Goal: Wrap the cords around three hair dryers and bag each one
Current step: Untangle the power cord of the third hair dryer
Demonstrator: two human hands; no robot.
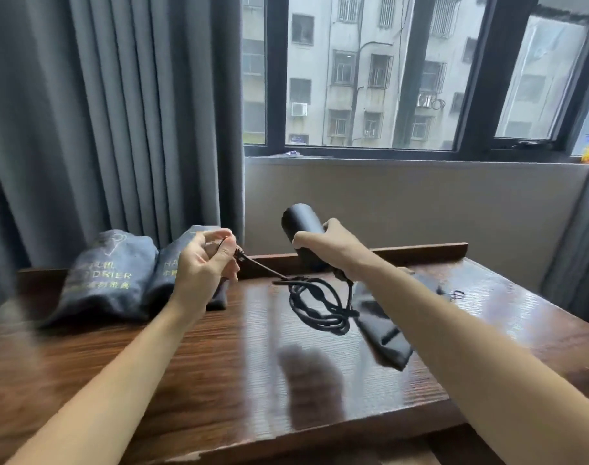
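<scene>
Black matte plastic hair dryer (301,234) held above brown wooden table (219,380), your right hand (330,250) wrapped round its handle. At 9 o'clock, your left hand (205,263) pinches its black cord (320,307); loops dangle.

Grey daylight is pouring through the window (387,72), glaring in streaks off the wooden table (252,330); edges are bowing, motion blur is smearing the left side.

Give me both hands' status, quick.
Left hand: pinching the black cord near its end.
Right hand: gripping the black hair dryer, held above the table.
</scene>
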